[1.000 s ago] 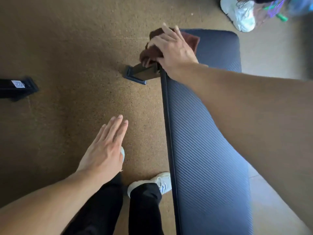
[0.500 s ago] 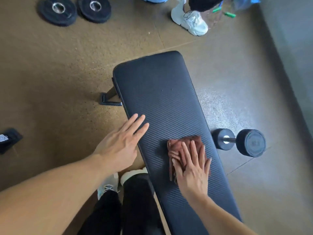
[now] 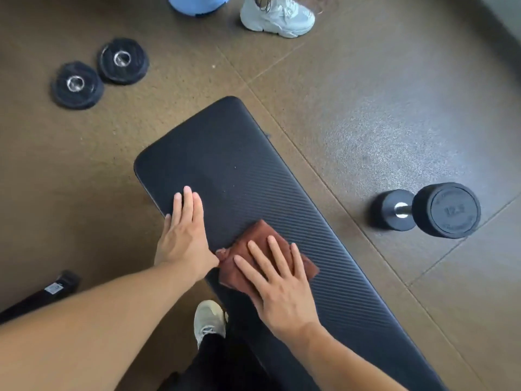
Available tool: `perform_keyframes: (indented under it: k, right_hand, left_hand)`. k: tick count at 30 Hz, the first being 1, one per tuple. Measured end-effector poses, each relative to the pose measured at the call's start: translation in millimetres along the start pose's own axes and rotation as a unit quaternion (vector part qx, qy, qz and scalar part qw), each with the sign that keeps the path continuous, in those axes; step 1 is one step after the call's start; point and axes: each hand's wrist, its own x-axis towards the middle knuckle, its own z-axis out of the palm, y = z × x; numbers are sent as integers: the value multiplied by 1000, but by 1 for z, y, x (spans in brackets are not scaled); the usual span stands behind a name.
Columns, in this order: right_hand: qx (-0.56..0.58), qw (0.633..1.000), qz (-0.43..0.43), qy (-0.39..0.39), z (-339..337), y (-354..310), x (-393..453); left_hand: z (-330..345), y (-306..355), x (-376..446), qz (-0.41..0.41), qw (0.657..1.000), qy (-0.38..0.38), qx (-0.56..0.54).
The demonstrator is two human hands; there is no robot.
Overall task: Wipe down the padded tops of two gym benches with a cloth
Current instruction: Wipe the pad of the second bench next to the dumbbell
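Note:
A black ribbed padded bench top [image 3: 239, 165] runs from the upper middle down to the lower right. A folded brown cloth [image 3: 259, 238] lies on its middle. My right hand [image 3: 279, 280] presses flat on the cloth with straight, spread fingers. My left hand [image 3: 184, 235] rests flat on the pad's left edge, fingers straight and together, its thumb side touching the cloth's left corner. No second bench top is in view.
A black dumbbell [image 3: 428, 210] lies on the floor right of the bench. Two black weight plates [image 3: 98, 71] lie at the upper left. Another person's white shoe [image 3: 279, 15] stands at the top. A black bar end [image 3: 56, 289] lies at the left. My own shoe [image 3: 208, 320] is beside the bench.
My right hand drew the cloth from the bench's far end back to the middle of the pad. My left hand came from above the floor onto the pad's left edge.

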Motion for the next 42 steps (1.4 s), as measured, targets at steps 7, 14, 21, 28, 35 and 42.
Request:
perform_keyframes:
  k: [7, 14, 21, 28, 35, 42]
  right_hand:
    - [62, 993, 70, 76, -32, 82, 79]
    - [168, 909, 355, 143, -38, 31, 129]
    - [66, 993, 73, 72, -11, -47, 113]
    - [81, 973, 169, 133, -60, 52, 189]
    - [99, 960, 218, 143, -44, -31, 203]
    - [-37, 997, -60, 6, -27, -61, 199]
  left_hand:
    - [3, -2, 4, -8, 1000, -12, -11]
    - [10, -10, 3, 27, 999, 12, -35]
    - [14, -36, 0, 98, 991, 39, -80]
    - [-11, -77, 36, 193, 979, 40, -48]
    - [-56, -126, 92, 204, 976, 70, -24]
    - [-50, -170, 88, 173, 980, 0, -95]
